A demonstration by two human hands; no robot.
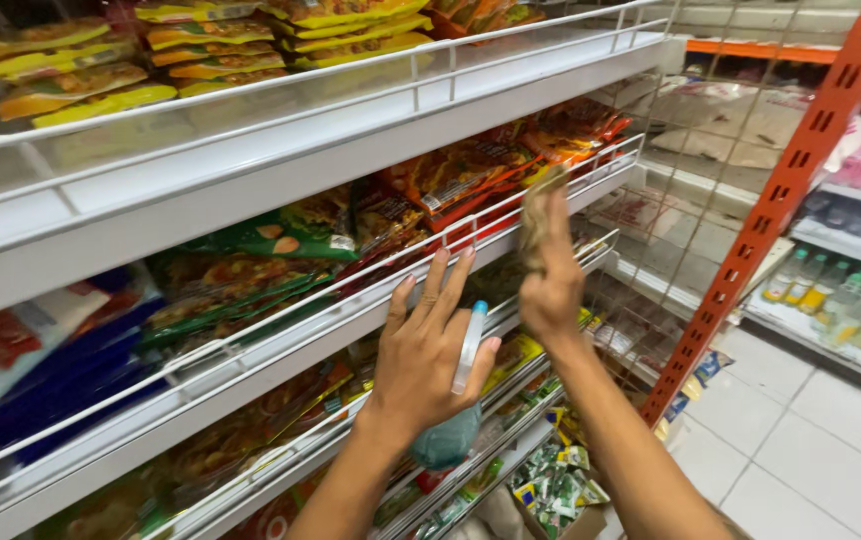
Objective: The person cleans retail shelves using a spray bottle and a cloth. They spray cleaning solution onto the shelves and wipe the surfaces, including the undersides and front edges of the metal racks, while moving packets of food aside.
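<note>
My left hand [428, 352] reaches up toward the wire rail of the middle shelf [250, 350], fingers spread. A spray bottle [455, 420] with a white trigger and blue tip is hooked under its thumb, the teal body hanging below the palm. My right hand [550, 285] is raised beside it, shut on a crumpled brownish cloth [538, 215] held against the shelf's rail. Packets of instant food [450, 180] in red, orange and green lie on that shelf behind the rail.
A white top shelf [280, 140] carries yellow packets [250, 45]. Lower shelves hold more packets. A box of small green sachets [555, 490] sits on the floor. An orange upright [780, 200] divides off shelves of bottles [850, 305] at right.
</note>
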